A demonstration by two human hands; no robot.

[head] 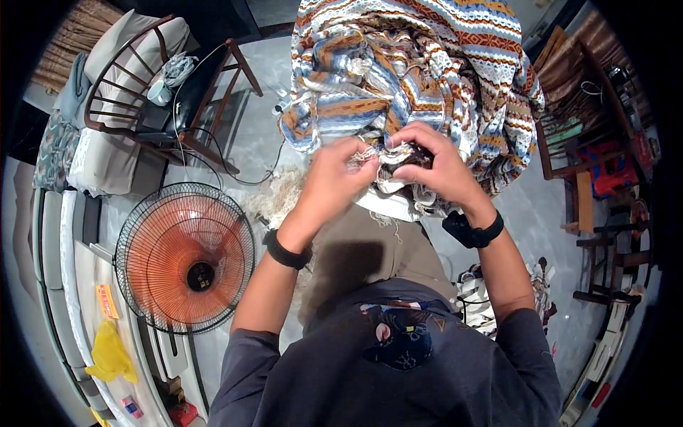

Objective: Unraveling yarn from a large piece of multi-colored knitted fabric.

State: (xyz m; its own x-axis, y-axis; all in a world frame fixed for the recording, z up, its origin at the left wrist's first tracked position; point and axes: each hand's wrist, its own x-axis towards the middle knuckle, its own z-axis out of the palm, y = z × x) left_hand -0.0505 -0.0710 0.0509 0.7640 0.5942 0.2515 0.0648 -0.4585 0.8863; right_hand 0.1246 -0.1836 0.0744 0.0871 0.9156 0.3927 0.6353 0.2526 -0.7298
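Observation:
A large heap of patterned knit fabric [411, 80] in blue, white, orange and brown bands lies before me and reaches down to my lap. My left hand [341, 173] pinches a tuft of loose pale threads [364, 156] at the near edge of the heap. Close beside it, my right hand [432, 163] grips a bunched, frayed part of the fabric edge [397, 156] between thumb and fingers. Loose threads hang down over a white strip of cloth [389, 205] at my lap. Whatever lies under the bunched folds is hidden.
A standing fan [184, 259] with orange blades is at my left. Beyond it stands a wooden chair [184, 115] with a cup and a cable. Fluffy thread scraps [277, 195] lie on the floor by my left forearm. Striped cloth pieces [477, 296] lie at my right.

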